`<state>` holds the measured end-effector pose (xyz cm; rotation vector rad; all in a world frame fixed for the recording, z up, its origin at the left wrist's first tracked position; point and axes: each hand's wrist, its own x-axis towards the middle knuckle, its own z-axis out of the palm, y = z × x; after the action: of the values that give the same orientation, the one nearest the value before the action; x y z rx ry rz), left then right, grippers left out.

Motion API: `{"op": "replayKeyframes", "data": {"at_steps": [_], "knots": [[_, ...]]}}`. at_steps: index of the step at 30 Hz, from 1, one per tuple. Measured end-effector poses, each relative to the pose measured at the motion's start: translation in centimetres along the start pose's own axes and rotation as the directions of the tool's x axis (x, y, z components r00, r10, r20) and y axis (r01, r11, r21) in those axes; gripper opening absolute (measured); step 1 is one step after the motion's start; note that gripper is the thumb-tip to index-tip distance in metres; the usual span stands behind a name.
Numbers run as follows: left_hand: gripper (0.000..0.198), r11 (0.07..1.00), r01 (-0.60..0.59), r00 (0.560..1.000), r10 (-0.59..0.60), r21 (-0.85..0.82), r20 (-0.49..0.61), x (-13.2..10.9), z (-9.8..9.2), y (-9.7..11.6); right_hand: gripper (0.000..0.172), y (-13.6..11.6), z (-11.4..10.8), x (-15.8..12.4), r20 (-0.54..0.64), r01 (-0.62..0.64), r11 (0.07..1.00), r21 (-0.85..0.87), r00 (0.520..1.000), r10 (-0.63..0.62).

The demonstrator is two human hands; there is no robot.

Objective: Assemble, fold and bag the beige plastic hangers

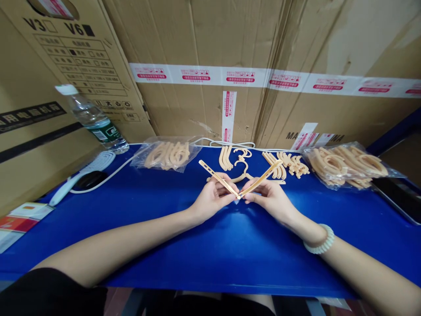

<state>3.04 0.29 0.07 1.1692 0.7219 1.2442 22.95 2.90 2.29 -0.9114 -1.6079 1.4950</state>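
My left hand (210,199) pinches a beige plastic hanger arm (208,168) with slots along it. In my right hand (272,197), closed as well, is a second hanger arm (268,172). Their inner ends meet between my fingertips in a V shape above the blue table; whether they are locked together I cannot tell. Just behind my hands lies a hanger with its hook (242,167), partly covered by them. Loose hanger arms (225,158) and hooks (242,153) are behind it, with more arms (272,161) and small hook pieces (294,163) to the right.
Clear bags of beige hanger parts lie at left (167,154) and right (345,164). A water bottle (95,120), a white brush-like object (85,173), a white cable (113,176) and a phone (399,195) surround the blue table (158,259). Cardboard boxes (204,39) wall the back.
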Motion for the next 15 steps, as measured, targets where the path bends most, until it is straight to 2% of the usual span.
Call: {"op": "replayKeyframes", "data": {"at_steps": [11, 15], "knots": [[0.050, 0.998, 0.018, 1.000, -0.017, -0.053, 0.020, -0.14, -0.07, 0.05, 0.019, -0.97, -0.04, -0.16, 0.049, 0.041, 0.997, -0.065, 0.998, -0.037], [0.051, 0.999, 0.023, 1.000, -0.023, -0.036, 0.000, -0.17, 0.06, 0.16, 0.021, -0.90, 0.20, -0.32, 0.019, 0.016, 0.999, -0.052, 1.000, -0.015]]}}
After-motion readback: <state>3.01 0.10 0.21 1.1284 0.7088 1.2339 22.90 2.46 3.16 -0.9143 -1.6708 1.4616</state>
